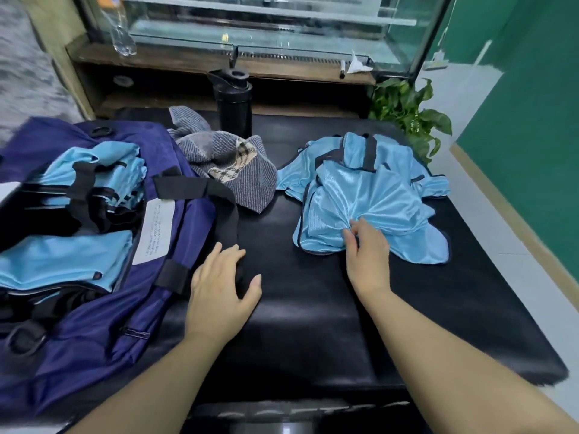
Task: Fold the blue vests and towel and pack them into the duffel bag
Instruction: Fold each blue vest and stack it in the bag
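Your right hand (366, 249) pinches a bunch of the shiny cloth at the near edge of the loose blue vests (366, 195), heaped on the black table (307, 324) right of the towel (225, 164). Your left hand (219, 292) rests spread, flat by the duffel bag (103, 324). The fabric looks light, limp and slippery, so take it by the dark-bound shoulder seams.

Duffel bag (103, 308) cut off at left edge; label (153, 231) print too small to read.
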{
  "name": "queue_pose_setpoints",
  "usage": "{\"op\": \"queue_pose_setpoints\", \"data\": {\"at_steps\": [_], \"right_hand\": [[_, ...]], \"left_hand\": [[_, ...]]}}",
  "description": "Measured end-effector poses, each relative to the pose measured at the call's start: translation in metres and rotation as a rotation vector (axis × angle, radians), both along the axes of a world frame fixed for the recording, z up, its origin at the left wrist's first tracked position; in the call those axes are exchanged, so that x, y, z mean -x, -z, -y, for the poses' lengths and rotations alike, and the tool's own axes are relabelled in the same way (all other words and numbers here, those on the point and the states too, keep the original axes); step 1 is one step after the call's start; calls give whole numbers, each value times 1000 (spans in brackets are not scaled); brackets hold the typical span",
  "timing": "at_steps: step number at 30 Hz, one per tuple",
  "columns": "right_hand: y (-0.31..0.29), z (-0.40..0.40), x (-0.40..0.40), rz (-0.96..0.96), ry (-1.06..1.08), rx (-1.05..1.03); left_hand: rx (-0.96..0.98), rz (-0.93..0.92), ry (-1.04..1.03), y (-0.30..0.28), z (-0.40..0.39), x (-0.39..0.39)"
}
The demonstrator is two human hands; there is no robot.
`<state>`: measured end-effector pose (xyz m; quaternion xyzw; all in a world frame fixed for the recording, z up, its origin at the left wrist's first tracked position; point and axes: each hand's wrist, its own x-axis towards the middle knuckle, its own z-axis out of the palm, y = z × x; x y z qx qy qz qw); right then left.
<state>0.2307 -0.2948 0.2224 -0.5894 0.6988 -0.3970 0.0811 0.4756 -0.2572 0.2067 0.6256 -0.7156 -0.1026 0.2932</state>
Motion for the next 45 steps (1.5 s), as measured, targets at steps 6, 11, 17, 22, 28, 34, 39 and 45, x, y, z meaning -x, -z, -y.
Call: {"op": "queue_pose_setpoints", "data": {"at_steps": [6, 11, 17, 22, 28, 34, 39, 45], "right_hand": [[0, -59, -12, 124, -47, -203], [-11, -96, -24, 203, -45, -282], [-29, -115, -37, 168, -270, -505], [-39, -130, -35, 273, -219, -365], [-40, -134, -21, -71, -71, -465], [-42, -139, -36, -176, -55, -586], [-42, -143, -40, -287, -16, -530], [-48, -148, -38, 367, -59, -438]], "left_hand": [[66, 27, 96, -3, -5, -2], [47, -30, 268, -9, -32, 13], [-81, 26, 397, -15, -63, 34], [-155, -113, 313, -34, -71, 20], [-147, -360, 213, -77, -81, 5], [-120, -448, 133, -94, -82, -13], [-104, -483, 52, -105, -87, -21], [-263, -401, 145, -93, -84, -8]]}}
